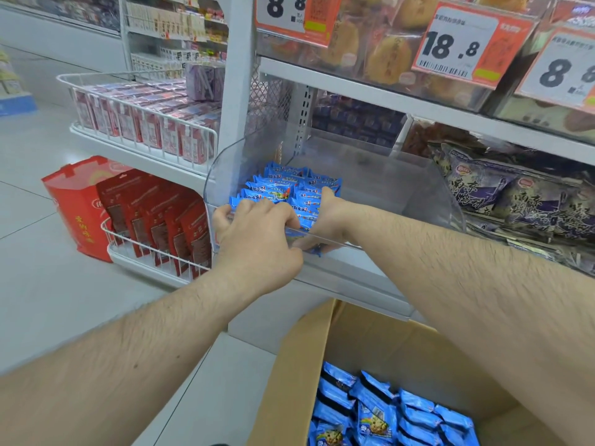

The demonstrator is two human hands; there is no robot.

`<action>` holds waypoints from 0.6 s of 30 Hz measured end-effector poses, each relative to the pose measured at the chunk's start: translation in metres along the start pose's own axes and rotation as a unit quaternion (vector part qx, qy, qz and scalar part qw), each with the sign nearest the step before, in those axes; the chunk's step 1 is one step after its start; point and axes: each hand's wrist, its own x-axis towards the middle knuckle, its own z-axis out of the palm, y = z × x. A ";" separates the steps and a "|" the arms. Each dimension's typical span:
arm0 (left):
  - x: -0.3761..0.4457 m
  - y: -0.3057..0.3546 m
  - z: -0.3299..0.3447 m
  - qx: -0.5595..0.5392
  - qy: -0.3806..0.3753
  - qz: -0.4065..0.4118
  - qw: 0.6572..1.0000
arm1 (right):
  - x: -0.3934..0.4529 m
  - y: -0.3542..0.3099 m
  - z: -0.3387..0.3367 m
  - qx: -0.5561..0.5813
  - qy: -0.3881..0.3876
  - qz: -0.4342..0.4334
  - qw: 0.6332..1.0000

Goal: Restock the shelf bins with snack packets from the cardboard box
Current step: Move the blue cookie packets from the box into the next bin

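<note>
A clear plastic shelf bin [402, 188] holds a pile of blue snack packets [286, 188] in its left part. Both my hands reach over its front lip into that pile. My left hand [257, 230] has its fingers curled round blue packets at the bin's left front. My right hand [325, 220] grips packets just to the right of it, fingers tucked under them behind the clear wall. Below, an open cardboard box [370, 336] on the floor contains several more blue snack packets [386, 413].
Purple-grey packets [521, 194] fill the neighbouring bin on the right. Price cards [460, 43] hang from the shelf above. To the left, wire baskets hold red cartons [145, 123] and red bags [167, 226]. Grey tiled floor [48, 284] lies to the left.
</note>
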 end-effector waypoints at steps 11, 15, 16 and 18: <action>-0.026 0.039 0.002 -0.172 0.016 0.131 0.976 | -0.093 0.056 -0.009 -0.188 0.444 -0.256 0.838; -0.056 0.063 0.029 -0.177 -0.194 0.136 0.955 | -0.134 0.119 0.023 -0.135 0.501 -0.388 0.762; -0.062 0.067 0.038 -0.164 -0.233 0.140 0.948 | -0.137 0.137 0.033 -0.113 0.486 -0.382 0.778; -0.073 0.073 0.054 -0.130 -0.315 0.148 0.928 | -0.139 0.177 0.054 -0.056 0.450 -0.335 0.826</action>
